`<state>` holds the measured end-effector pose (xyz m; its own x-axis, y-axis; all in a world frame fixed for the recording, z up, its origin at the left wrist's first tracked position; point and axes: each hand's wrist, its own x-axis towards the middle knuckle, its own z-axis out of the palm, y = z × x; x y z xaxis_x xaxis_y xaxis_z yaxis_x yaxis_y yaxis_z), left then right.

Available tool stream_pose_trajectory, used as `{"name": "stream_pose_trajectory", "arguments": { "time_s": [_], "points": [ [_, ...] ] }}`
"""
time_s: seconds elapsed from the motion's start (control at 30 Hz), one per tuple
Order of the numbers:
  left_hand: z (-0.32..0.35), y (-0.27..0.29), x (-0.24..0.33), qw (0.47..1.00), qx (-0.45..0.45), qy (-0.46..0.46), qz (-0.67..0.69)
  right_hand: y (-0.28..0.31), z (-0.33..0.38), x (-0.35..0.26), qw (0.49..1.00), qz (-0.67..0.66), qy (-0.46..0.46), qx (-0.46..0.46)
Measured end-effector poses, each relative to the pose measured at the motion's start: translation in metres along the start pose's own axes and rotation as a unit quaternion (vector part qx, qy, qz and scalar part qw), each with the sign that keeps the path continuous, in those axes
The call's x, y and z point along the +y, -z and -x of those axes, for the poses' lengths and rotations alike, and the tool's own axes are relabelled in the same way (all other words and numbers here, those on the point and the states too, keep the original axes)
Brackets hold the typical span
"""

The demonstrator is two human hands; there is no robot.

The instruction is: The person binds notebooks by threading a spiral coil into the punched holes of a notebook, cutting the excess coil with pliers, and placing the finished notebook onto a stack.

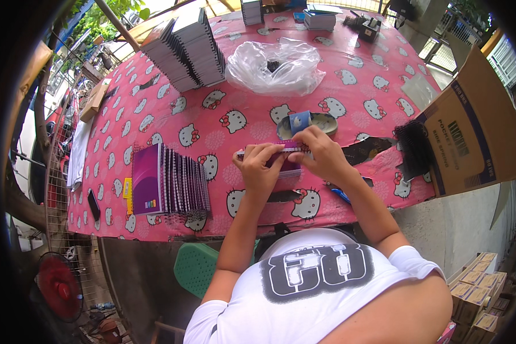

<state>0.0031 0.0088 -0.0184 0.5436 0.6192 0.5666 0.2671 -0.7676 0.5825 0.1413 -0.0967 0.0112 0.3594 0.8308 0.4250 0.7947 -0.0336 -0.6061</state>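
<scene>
Bright daylight, soft shadows, sharp centre, fisheye bending, dark vignetted corners

You have one view only, a head-worn fisheye that looks steeply down from above your own shoulders, so your white shirt (321,281) fills the rim at 6 o'clock. It faces forward across the pink table (241,109), which runs up to 12 o'clock. Your left hand (258,167) and right hand (324,155) sit close, near centre. Straight edges bow outward (the cardboard box (476,129) at 3 o'clock shows it), and black corners frame everything.
</scene>
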Motion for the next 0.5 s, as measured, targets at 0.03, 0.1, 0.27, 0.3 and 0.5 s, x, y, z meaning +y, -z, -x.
{"name": "stream_pose_trajectory", "arguments": {
  "time_s": [0.03,0.1,0.27,0.3,0.5],
  "points": [
    [0.0,0.0,0.0,1.0,0.0,-0.002,0.001,0.001,-0.001,-0.005,1.0,-0.003,-0.013,0.025],
    [-0.001,-0.002,0.0,1.0,0.0,-0.005,0.007,-0.001,-0.002,-0.002,1.0,0.009,-0.002,-0.009],
    [0.001,-0.002,-0.002,1.0,-0.011,-0.006,0.027,0.003,-0.005,-0.005,1.0,0.005,0.015,-0.016],
    [0.001,-0.003,-0.002,1.0,-0.007,-0.009,0.028,-0.002,-0.004,-0.002,1.0,0.01,0.015,-0.007],
    [0.002,0.0,-0.003,0.999,-0.004,-0.015,0.05,0.01,-0.025,0.028,0.991,0.001,-0.076,-0.113]
  ]
}}
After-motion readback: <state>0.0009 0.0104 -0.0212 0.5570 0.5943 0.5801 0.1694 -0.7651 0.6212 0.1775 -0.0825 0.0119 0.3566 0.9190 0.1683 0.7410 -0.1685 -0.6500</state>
